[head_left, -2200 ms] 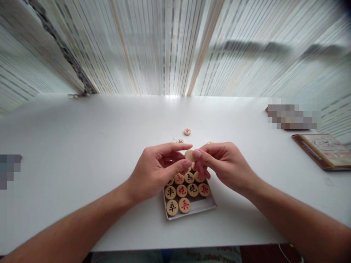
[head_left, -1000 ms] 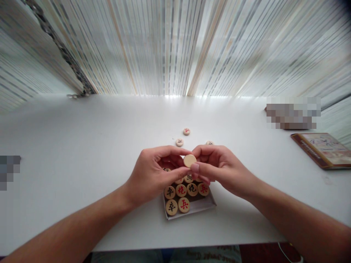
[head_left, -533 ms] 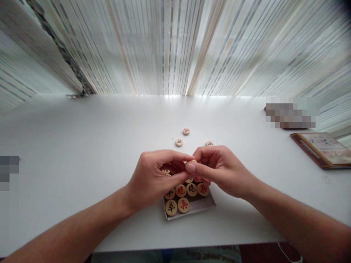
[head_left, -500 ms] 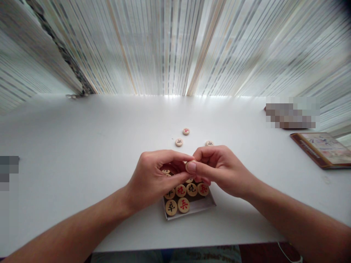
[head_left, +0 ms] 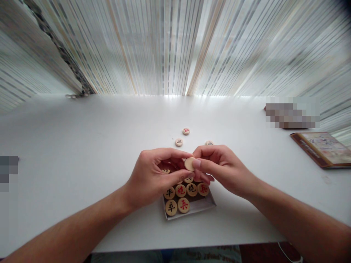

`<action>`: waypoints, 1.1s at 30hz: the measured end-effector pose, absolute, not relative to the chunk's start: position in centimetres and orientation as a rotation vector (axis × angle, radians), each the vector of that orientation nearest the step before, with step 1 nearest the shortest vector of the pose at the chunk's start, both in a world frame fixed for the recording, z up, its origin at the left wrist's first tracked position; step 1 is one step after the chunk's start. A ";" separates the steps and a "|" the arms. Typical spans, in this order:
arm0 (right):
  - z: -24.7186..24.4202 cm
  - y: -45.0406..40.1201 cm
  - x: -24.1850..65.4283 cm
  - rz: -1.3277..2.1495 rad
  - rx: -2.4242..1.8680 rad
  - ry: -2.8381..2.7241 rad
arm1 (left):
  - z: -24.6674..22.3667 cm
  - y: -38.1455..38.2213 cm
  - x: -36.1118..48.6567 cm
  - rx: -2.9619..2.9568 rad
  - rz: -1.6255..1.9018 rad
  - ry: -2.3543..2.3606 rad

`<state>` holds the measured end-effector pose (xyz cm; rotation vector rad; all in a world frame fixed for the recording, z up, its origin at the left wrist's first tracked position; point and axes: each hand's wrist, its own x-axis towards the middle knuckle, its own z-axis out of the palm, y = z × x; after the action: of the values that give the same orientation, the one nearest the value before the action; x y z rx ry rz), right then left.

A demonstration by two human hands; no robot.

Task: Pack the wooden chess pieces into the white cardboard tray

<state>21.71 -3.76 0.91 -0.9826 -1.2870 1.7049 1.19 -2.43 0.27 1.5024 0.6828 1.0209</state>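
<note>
Above a shallow box (head_left: 201,208), a round wooden piece (head_left: 189,164) with a blank face showing is pinched between both hands. My left hand (head_left: 156,175) holds its left side with thumb and fingertips. My right hand (head_left: 223,168) grips its right side, thumb across the face. Below, the box holds rows of round pieces with red or black characters, among them a black-marked piece (head_left: 171,208) and a red-marked piece (head_left: 183,205) in the nearest row. My hands hide the box's far part.
Beyond the hands lie a red-marked piece (head_left: 186,131) and two black-marked pieces (head_left: 179,142) on the white table (head_left: 82,146). A brown-edged booklet (head_left: 325,149) and a blurred object (head_left: 290,115) are at the right. Striped curtains (head_left: 153,47) hang behind.
The held piece has turned so that more of its blank face shows. My right thumb has shifted to the right on it. The box and loose pieces have not moved.
</note>
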 end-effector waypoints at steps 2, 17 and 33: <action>0.9 -3.8 21.7 1.740 -0.987 -1.256 | 0.1 -2.4 1.1 1.510 1.030 0.718; 0.7 -3.5 21.7 1.606 -0.965 -1.290 | -0.2 -2.1 1.1 1.443 1.033 0.720; -0.1 -3.9 22.0 1.239 -1.011 -1.586 | -0.4 -1.6 0.3 2.101 1.267 0.804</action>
<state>22.00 -3.87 -0.11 -1.0108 -1.5863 1.2387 0.30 -1.55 -0.39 2.1009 0.8039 1.2670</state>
